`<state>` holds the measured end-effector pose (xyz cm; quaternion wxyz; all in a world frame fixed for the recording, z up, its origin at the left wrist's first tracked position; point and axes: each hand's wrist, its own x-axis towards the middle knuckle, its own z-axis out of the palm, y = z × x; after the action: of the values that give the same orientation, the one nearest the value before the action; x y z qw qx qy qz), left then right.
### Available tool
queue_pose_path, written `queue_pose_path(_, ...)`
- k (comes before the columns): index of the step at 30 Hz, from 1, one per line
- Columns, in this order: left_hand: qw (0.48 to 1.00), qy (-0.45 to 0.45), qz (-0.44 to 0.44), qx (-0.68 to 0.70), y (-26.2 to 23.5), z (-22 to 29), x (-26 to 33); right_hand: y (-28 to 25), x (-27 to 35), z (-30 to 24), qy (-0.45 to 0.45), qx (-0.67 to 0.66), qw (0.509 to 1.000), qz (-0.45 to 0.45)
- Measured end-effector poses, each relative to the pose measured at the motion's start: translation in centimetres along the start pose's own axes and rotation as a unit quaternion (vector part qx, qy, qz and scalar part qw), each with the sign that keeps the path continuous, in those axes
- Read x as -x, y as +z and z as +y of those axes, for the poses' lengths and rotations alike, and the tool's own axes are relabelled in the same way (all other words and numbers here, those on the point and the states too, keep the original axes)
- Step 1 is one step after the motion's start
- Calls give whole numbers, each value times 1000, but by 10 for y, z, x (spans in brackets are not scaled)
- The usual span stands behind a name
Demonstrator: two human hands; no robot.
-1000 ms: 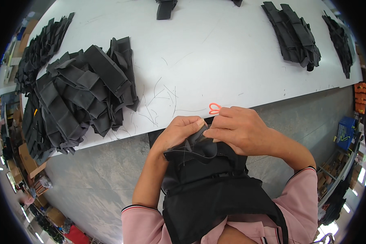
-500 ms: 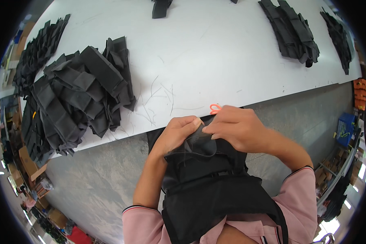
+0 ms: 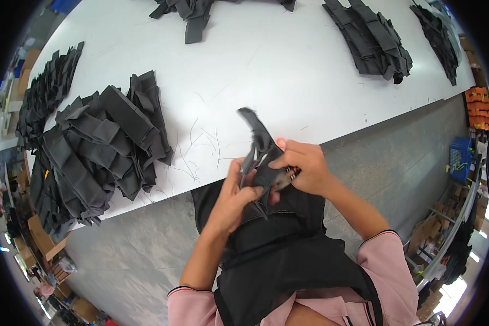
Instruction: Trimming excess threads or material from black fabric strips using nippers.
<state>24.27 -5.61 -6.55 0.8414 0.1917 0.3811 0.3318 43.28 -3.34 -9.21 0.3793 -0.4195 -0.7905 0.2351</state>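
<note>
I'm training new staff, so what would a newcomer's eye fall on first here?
Probably the big heap of dark strips on the left of the white table. Next, perhaps, the small orange loop at the right hand, and the dark piece gripped by the left hand at the table's near edge.

I see a white table [image 3: 288, 70] across the top of the frame, grey floor [image 3: 141, 261] at lower left, a shelf [image 3: 457, 239] at the right edge, and bright light [image 3: 452, 294] at lower right.

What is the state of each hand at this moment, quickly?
Left hand: closed on a dark fabric piece.
Right hand: closed, holding an orange-looped tool, mostly hidden; whether it also grips the fabric cannot be told.
</note>
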Motion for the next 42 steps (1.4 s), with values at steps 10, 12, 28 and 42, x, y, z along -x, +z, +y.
queue_pose_path(10,965,124,226,38,12,-21,-8,-19,3,-42,213,-55,976,-4)
queue_pose_path(12,956,168,238,19,7,-26,-11,-23,6,-45,164,15,986,-15)
queue_pose_path(28,945,218,241,-34,12,-26,-12,-22,-9,-56,87,117,984,-102)
queue_pose_path(42,979,145,89,113,-10,-9,-17,33,-1,-52,365,-436,819,85)
